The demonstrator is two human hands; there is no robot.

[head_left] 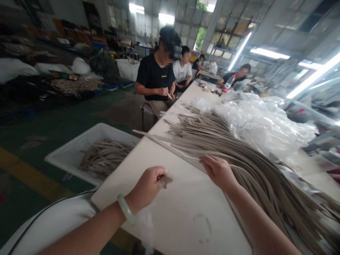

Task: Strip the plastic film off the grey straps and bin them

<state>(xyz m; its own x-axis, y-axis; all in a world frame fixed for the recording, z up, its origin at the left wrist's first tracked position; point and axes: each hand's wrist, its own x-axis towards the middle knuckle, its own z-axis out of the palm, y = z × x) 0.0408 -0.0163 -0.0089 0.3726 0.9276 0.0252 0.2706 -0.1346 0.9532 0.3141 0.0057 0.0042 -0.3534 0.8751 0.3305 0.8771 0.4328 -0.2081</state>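
Note:
Long grey-brown strips (239, 152) lie in a thick bundle along the right half of the pale table (170, 219). My left hand (148, 186), with a pale green bangle (125, 209) at its wrist, is closed on a small grey-brown piece (166, 180) above the table. To its right, my right hand (216, 170) pinches a thin white strand (191, 158) at the near edge of the bundle. One strip (159, 141) reaches out past the table's left edge.
A white bin (71, 169) of strips stands left of the table. Clear plastic sheeting (268, 120) heaps behind the bundle, near a bottle (227, 85). A person in black (155, 76) sits at the table's far left side, with other people beyond.

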